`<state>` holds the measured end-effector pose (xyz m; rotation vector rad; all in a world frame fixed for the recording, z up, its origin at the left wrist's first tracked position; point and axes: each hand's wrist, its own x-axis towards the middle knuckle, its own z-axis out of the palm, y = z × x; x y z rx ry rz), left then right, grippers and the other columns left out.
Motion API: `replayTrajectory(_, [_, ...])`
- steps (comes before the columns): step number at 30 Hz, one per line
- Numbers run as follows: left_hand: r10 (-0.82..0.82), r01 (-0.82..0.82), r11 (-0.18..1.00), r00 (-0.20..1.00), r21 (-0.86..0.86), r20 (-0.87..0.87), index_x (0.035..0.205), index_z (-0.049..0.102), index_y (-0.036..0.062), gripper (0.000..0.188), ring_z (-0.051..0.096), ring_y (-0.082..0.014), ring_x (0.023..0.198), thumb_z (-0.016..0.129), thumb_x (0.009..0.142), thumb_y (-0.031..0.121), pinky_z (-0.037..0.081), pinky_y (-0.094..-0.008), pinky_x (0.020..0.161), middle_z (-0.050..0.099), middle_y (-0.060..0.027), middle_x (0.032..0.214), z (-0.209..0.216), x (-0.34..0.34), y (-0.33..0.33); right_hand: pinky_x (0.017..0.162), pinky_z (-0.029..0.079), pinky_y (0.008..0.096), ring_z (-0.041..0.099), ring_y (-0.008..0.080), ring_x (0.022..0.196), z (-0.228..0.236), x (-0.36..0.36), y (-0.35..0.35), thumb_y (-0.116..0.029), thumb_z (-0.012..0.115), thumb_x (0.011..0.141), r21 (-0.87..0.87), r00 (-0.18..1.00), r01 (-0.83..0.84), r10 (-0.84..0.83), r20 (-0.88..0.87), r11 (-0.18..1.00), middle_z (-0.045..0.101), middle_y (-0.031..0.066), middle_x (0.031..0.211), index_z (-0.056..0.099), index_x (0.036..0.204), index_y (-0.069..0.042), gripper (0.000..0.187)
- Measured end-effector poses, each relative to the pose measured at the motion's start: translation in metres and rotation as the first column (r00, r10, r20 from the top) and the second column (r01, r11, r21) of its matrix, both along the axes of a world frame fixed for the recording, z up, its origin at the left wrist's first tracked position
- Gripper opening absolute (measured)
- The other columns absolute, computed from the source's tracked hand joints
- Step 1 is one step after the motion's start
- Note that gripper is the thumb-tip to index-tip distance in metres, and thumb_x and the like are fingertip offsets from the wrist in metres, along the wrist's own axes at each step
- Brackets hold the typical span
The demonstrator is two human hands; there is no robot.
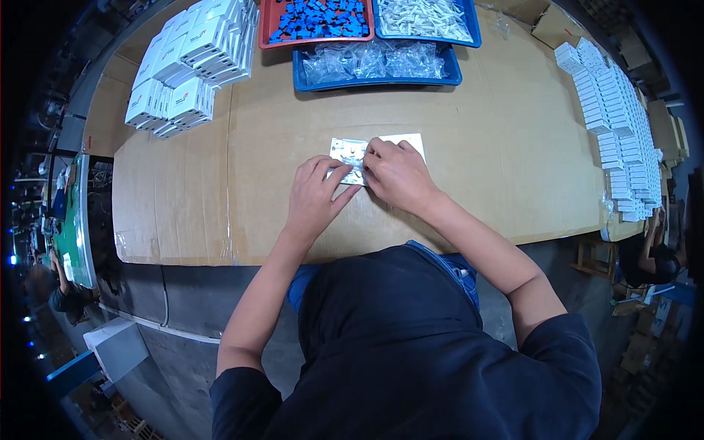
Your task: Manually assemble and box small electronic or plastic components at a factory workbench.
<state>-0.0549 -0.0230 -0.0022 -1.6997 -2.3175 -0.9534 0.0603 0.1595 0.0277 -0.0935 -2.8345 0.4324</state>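
Note:
A small, shiny, crinkled packet (pixel 350 150), clear or silvery, lies in front of me near the middle of the table. Beside it, partly under my right hand, is a flat white piece (pixel 413 139); whether it is a box or a card I cannot make out. My left hand (pixel 314 189) grips the packet's left and near side, its thumb at the near edge and apart from the fingers. From the right, my right hand (pixel 400 174) pinches the packet with curled fingers. Both hands hide much of the packet, so its contents do not show clearly.
At the far edge stand a red tray (pixel 262 22) of blue parts, a blue tray (pixel 475 29) of white pieces, and another blue tray (pixel 378 86) of clear bags. White boxes are stacked at far left (pixel 194 99) and far right (pixel 612 132). Cardboard (pixel 286 117) covers the table.

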Motion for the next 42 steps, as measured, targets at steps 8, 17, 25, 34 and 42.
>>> replayTrajectory(8, [0.029,-0.033,0.998,0.997,0.052,0.068,0.111,0.071,0.0047,0.037,0.062,-0.0337,0.115,0.084,0.083,0.024,0.049,-0.0454,0.098,0.067,-0.0116,0.116,-0.009,0.009,0.004,0.078,0.055,0.0451,0.071,0.0307,0.082,0.003,-0.007,0.014,-0.017,0.071,0.088,-0.040,0.981,-0.109,0.114,0.159,0.993,0.068,0.0090,0.097,0.072,0.094,-0.005,0.014])
replayTrajectory(17, [0.017,-0.021,0.998,0.998,0.067,0.060,0.113,0.069,0.0042,0.035,0.062,-0.0333,0.113,0.082,0.084,0.021,0.049,-0.0468,0.099,0.064,-0.0122,0.119,-0.001,0.010,0.006,0.079,0.058,0.0453,0.071,0.0321,0.090,0.018,-0.003,0.036,-0.011,0.064,0.092,-0.322,0.998,0.005,0.017,0.066,0.947,0.070,0.0079,0.104,0.075,0.102,-0.007,0.016])
replayTrajectory(25, [-0.022,0.019,0.999,0.997,0.047,0.071,0.114,0.071,0.0056,0.036,0.062,-0.0335,0.108,0.083,0.084,0.020,0.049,-0.0454,0.096,0.067,-0.0109,0.115,0.002,0.008,0.007,0.077,0.057,0.0434,0.070,0.0307,0.089,0.009,0.001,0.027,-0.012,0.066,0.092,-0.213,0.992,-0.044,0.068,0.109,0.976,0.065,0.0081,0.112,0.075,0.099,-0.003,0.014])
replayTrajectory(34, [-0.013,0.011,0.998,0.999,0.054,0.045,0.113,0.073,0.0066,0.036,0.062,-0.0328,0.108,0.083,0.083,0.024,0.047,-0.0462,0.099,0.067,-0.0097,0.114,-0.003,0.010,0.007,0.084,0.056,0.0453,0.068,0.0323,0.093,0.003,-0.007,0.031,-0.009,0.060,0.092,-0.281,0.975,-0.040,0.099,0.200,0.959,0.061,0.0124,0.114,0.074,0.095,0.000,0.017])
replayTrajectory(42, [0.005,-0.007,0.999,0.999,0.054,0.043,0.111,0.074,0.0086,0.033,0.062,-0.0317,0.107,0.083,0.084,0.025,0.046,-0.0460,0.099,0.068,-0.0086,0.115,-0.005,0.012,0.007,0.081,0.055,0.0453,0.068,0.0328,0.090,0.005,-0.007,0.025,-0.009,0.063,0.091,-0.226,0.988,-0.048,0.079,0.132,0.973,0.062,0.0123,0.109,0.073,0.095,-0.002,0.013])
